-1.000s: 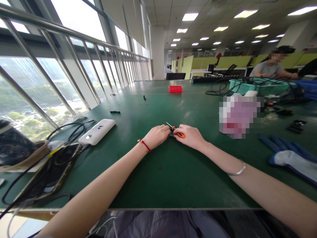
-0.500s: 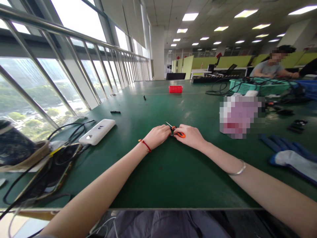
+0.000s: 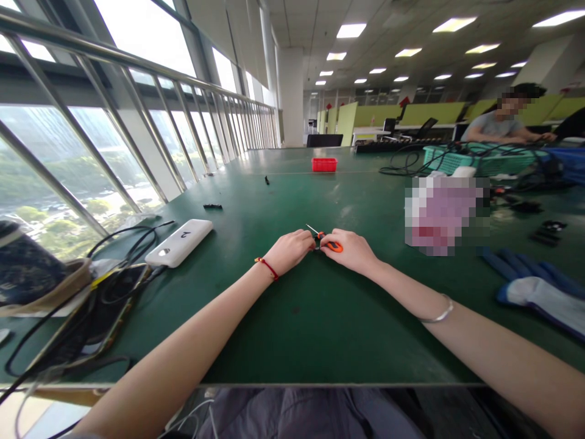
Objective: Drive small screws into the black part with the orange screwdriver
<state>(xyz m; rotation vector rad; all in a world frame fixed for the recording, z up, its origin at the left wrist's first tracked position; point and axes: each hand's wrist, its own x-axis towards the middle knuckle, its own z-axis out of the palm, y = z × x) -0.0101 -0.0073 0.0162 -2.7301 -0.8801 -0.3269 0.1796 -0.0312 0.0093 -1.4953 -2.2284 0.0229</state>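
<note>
In the middle of the green table (image 3: 292, 329), my two hands meet with their fingertips almost touching. My right hand (image 3: 350, 249) is closed on a small screwdriver (image 3: 336, 247) with an orange and black handle. Its thin metal shaft points up and to the left, past the fingertips of the other hand. My left hand (image 3: 292, 250) has its fingers pressed together at the small gap between the hands. A tiny dark piece shows there, mostly covered by fingers, and I cannot make out what it is.
On the left lie a white power bank (image 3: 180, 244), black cables and a phone (image 3: 107, 311). Farther off are small black pieces (image 3: 212, 207) and a red box (image 3: 324, 165). To the right are blue-white gloves (image 3: 543, 292), a green basket (image 3: 484, 160) and a seated person (image 3: 496, 125).
My hands and the screwdriver stay almost where they were, with only a very slight shift. At the far right, the other person's arm has moved a little.
</note>
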